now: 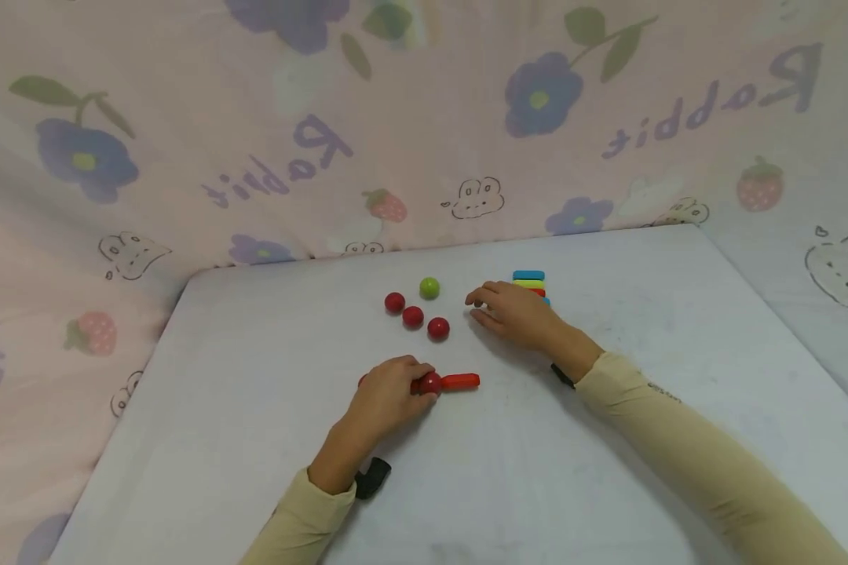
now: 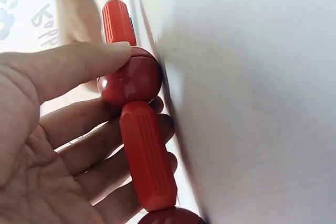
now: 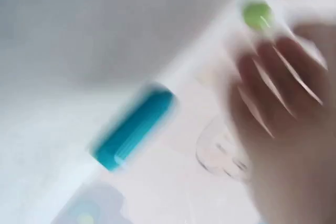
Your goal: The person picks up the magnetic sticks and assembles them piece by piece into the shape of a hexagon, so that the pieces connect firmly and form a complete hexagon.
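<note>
My left hand [image 1: 389,396] pinches a red ball [image 2: 131,80] with the thumb on its near face and fingers behind. This ball sits in a row joined end to end, between a red rod [image 2: 148,156] and a second red rod [image 1: 461,382] that points right. Another dark red ball [image 2: 170,217] adjoins the row's other end, mostly covered by my left hand in the head view. Holding nothing, my right hand [image 1: 519,314] hovers over the table by the stacked coloured rods, fingers loosely bent toward the loose balls. It is blurred in the right wrist view.
Loose red balls [image 1: 413,317] lie in a slanting line beyond my left hand, with a green ball [image 1: 429,288] behind them. Blue, yellow-green and red rods [image 1: 528,275] lie side by side, partly hidden by my right hand. A patterned cloth [image 1: 410,141] hangs behind the white table [image 1: 254,408].
</note>
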Action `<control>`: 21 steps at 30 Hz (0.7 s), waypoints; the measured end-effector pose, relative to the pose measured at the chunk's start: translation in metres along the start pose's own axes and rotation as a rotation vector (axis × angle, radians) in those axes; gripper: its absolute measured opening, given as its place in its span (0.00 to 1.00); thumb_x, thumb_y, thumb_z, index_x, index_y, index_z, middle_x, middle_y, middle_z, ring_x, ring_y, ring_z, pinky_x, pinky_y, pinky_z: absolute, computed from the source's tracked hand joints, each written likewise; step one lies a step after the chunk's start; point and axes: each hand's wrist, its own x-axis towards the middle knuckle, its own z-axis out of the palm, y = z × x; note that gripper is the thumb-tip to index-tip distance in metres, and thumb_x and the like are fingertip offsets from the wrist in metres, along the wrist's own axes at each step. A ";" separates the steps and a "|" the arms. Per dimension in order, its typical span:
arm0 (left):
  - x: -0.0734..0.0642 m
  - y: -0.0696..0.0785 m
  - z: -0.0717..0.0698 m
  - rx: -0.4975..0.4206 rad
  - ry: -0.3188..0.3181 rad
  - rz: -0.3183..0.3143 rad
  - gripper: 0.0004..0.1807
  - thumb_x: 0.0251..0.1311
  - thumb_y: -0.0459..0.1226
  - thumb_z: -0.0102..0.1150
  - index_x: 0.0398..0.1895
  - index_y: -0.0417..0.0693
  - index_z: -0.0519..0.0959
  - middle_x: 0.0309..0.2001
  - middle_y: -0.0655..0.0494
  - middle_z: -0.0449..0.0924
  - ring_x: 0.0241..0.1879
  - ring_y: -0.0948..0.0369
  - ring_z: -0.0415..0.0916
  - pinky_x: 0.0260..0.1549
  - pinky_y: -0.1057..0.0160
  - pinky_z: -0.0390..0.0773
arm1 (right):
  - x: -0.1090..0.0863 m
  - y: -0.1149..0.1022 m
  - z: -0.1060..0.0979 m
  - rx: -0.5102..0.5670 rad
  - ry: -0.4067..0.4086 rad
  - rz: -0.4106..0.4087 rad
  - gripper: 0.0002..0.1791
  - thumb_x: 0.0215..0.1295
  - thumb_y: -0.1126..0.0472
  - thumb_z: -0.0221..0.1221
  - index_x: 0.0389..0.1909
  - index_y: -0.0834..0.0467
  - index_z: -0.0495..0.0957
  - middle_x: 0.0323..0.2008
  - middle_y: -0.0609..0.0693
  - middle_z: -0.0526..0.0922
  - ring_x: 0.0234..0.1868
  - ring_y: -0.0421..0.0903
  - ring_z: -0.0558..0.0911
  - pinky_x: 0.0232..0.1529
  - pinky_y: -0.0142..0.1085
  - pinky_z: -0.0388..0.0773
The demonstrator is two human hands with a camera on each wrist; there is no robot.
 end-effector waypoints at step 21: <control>0.004 -0.002 0.002 0.001 0.004 0.003 0.19 0.55 0.40 0.72 0.51 0.46 0.85 0.42 0.53 0.85 0.38 0.59 0.77 0.38 0.62 0.78 | 0.014 -0.022 0.016 0.155 -0.112 -0.156 0.25 0.64 0.66 0.64 0.61 0.45 0.77 0.58 0.44 0.80 0.62 0.46 0.77 0.62 0.42 0.77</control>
